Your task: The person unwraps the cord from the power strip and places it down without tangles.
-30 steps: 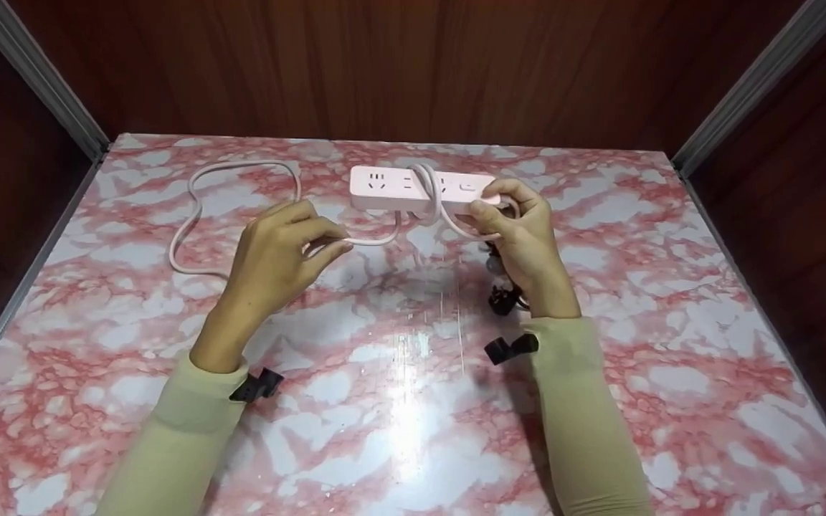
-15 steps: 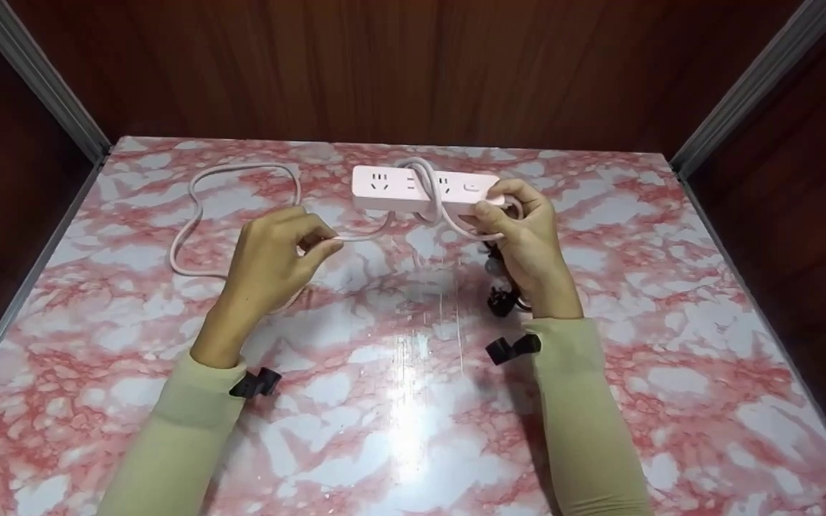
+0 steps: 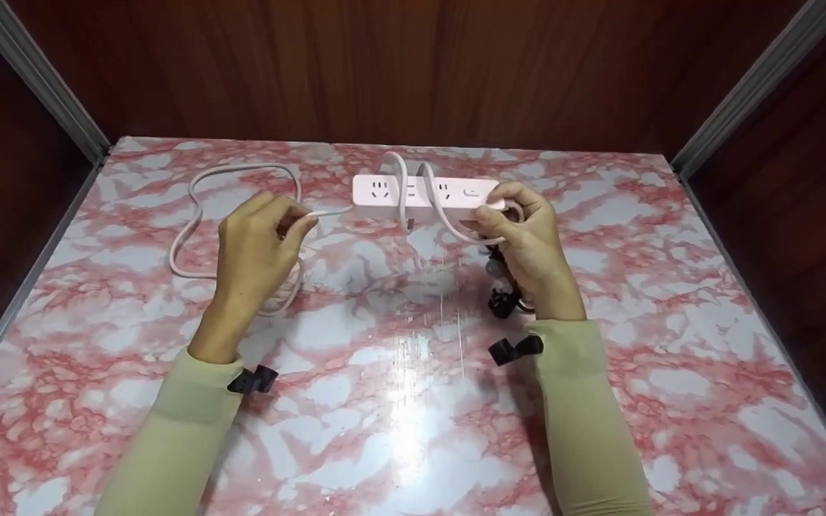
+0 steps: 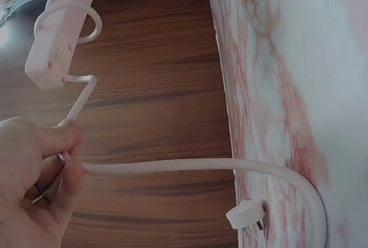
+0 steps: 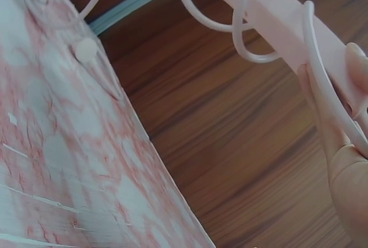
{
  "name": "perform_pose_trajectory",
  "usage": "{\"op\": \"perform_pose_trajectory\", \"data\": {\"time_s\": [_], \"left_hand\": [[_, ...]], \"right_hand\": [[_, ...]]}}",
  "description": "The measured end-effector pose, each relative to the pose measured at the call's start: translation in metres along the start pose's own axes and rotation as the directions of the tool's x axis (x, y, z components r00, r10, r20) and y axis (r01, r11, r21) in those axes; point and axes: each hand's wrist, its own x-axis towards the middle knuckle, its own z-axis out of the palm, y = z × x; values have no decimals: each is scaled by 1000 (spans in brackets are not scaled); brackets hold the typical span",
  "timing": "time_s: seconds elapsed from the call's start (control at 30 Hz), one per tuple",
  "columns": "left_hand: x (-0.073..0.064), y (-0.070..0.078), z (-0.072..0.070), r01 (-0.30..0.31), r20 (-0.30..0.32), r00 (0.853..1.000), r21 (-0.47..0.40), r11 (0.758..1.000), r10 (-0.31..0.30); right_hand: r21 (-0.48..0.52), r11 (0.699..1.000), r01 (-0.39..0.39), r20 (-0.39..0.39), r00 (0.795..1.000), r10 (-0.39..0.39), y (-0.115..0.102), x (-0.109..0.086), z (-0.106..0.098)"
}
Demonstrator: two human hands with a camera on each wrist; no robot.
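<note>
Tabletop (image 3: 355, 387) is the loud bit in here: red and white marbling all over, shining bright on the person's side of both hands. Beyond the hands there's a back wall (image 3: 384, 72) of dark reddish-brown wood, with more dark panels (image 3: 800, 179) off to either side and grey metal rails (image 3: 40, 79) at the corners. As for the grip, the right hand (image 3: 528, 229) has thumb and fingers clamped on one end of a pink power strip (image 3: 420, 204). It's up off the table, pointing across toward the left hand (image 3: 255, 240). That one's pinching the pink cord (image 4: 172, 166), which loops round the strip between the two hands. More cord lies on the marbling around the left hand, and a pale plug (image 4: 246, 214) sits on the table below it. Just inside the right wrist, a black plug (image 3: 502, 304) rests on the table too. Pale yellow-green sleeves (image 3: 169, 444) behind both hands.
</note>
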Motion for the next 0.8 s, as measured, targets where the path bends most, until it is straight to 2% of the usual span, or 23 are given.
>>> {"op": "perform_pose_trajectory", "data": {"time_s": [0.13,0.43,0.67,0.8], "left_hand": [[1,-1,-1,16,-52,998,-7,1000,-17],[3,1,-5,-3,-142,990,10,1000,5],[3,8,-10,-2,-221,975,-54,999,-10],[5,16,-15,-28,-251,968,-79,997,7]], "right_hand": [[-38,999,-10,8,1000,11,-1,-1,1],[-157,987,-21,11,1000,23,1,-1,1],[-186,982,-38,-31,999,33,3,0,0],[-197,980,-37,-51,998,28,2,1,1]]}}
